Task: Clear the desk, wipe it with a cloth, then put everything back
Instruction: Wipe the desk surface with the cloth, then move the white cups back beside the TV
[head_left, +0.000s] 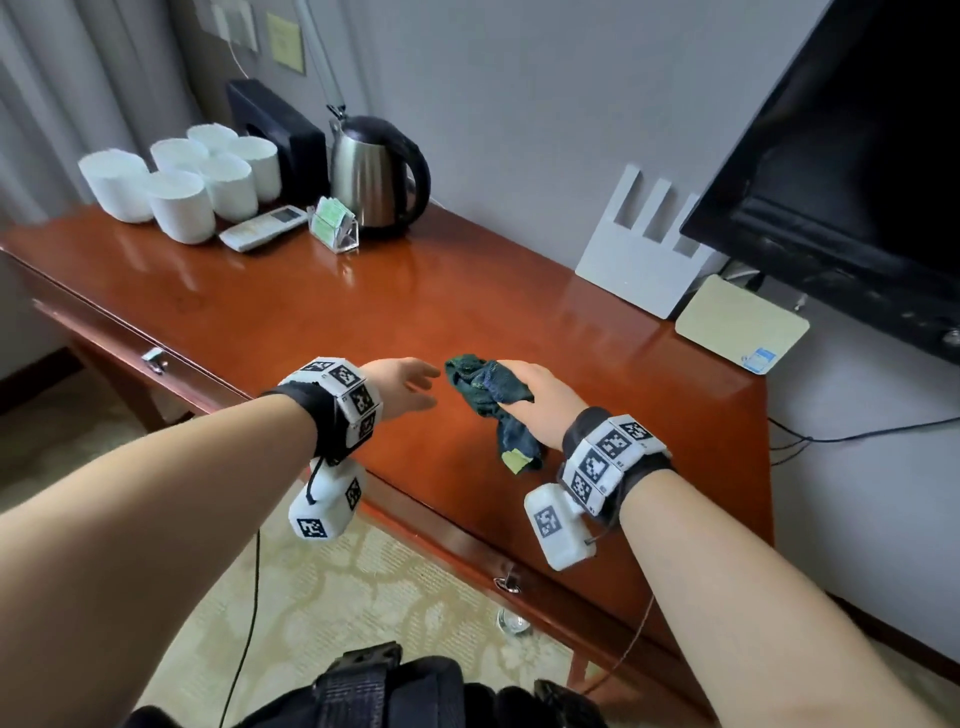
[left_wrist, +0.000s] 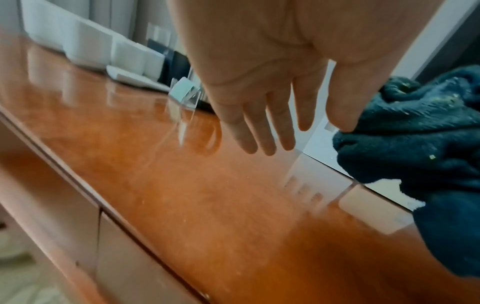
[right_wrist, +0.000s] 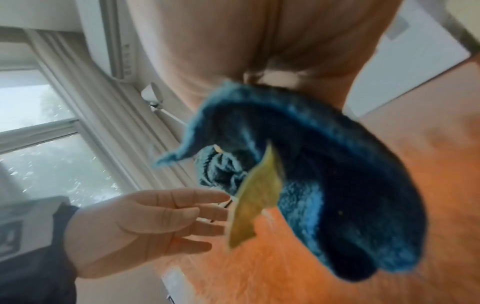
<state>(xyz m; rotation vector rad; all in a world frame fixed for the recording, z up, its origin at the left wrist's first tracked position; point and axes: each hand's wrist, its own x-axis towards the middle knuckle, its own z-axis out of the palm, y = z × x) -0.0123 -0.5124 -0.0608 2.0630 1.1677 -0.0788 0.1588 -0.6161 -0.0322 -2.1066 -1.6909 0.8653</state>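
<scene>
My right hand (head_left: 524, 402) grips a crumpled dark blue cloth (head_left: 491, 400) with a yellow tag, just above the glossy reddish wooden desk (head_left: 322, 312) near its front right part. The cloth (right_wrist: 311, 185) bunches under my palm and hangs down; its tag (right_wrist: 254, 197) dangles. My left hand (head_left: 410, 387) hovers open just left of the cloth, fingers (left_wrist: 259, 131) straight over the desktop. The cloth (left_wrist: 420, 148) sits at the right edge of the left wrist view, close to my thumb.
At the desk's far left stand several white cups (head_left: 182, 176), a remote (head_left: 262, 227), a clear card holder (head_left: 332, 226), a steel kettle (head_left: 374, 171) and a black box (head_left: 275, 124). A white router (head_left: 639, 249), a beige box (head_left: 743, 325) and a TV (head_left: 841, 171) stand right.
</scene>
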